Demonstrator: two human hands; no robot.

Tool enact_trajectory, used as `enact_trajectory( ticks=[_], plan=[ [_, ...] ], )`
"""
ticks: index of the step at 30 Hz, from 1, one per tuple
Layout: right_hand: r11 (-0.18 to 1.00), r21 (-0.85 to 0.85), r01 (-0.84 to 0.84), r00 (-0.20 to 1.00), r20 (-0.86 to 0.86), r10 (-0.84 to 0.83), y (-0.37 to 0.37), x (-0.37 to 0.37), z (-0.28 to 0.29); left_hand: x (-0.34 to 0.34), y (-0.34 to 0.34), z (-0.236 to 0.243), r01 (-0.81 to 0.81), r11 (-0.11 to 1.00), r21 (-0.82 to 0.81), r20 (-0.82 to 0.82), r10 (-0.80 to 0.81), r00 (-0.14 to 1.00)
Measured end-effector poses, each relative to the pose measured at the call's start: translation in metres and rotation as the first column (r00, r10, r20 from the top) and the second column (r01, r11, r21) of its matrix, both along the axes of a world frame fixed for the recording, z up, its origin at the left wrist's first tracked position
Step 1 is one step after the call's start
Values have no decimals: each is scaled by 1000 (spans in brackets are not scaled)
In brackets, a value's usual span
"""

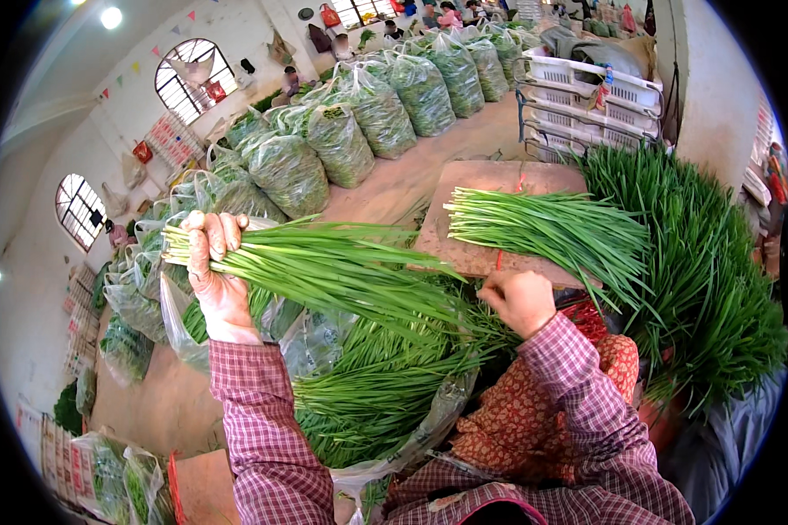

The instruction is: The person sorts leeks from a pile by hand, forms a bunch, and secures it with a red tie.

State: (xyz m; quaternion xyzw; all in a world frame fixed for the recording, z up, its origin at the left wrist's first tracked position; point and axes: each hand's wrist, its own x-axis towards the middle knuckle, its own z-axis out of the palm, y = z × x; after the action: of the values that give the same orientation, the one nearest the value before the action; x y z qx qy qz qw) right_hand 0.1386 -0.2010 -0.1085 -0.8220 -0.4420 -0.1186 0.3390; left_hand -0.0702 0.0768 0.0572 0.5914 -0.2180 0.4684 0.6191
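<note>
Raised at left, my left hand (214,262) grips a bundle of long green leafy stalks (315,262) by its pale ends, the leaves fanning rightward. A second bundle (534,227) lies on a worn board (442,201), over a red tie (500,261). My right hand (521,302) is closed at the board's near edge, just below that tie; what its fingertips hold, if anything, is hidden. Beneath the held bundle, more stalks (376,411) lie in an open plastic bag (451,402).
A large heap of darker stalks (692,280) borders the board's right. White crates (587,105) are stacked behind it. Rows of filled plastic bags (350,144) run across the floor (411,179). Several people sit along the far wall. Red ties (582,319) lie near my right hand.
</note>
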Motion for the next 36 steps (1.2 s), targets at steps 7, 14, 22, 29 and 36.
enact_trajectory(
  ticks=[7,14,22,29,36],
  plan=[
    [990,106,-88,985,-137,102,0,7,-5,15,-109,-6,-288,227,930,110,575,811],
    [962,163,-219,918,-300,259,-10,6,-32,34,-189,-182,-44,-103,994,106,730,675],
    [950,94,-298,841,-444,308,0,-7,-47,29,-213,-245,10,17,1000,-20,775,631],
    [893,-2,-451,777,-492,392,32,-32,-38,27,-216,-261,63,22,998,-58,760,647],
    [800,-292,-524,810,-461,362,68,-41,-60,30,-217,-279,45,87,995,-95,742,663]
  ],
)
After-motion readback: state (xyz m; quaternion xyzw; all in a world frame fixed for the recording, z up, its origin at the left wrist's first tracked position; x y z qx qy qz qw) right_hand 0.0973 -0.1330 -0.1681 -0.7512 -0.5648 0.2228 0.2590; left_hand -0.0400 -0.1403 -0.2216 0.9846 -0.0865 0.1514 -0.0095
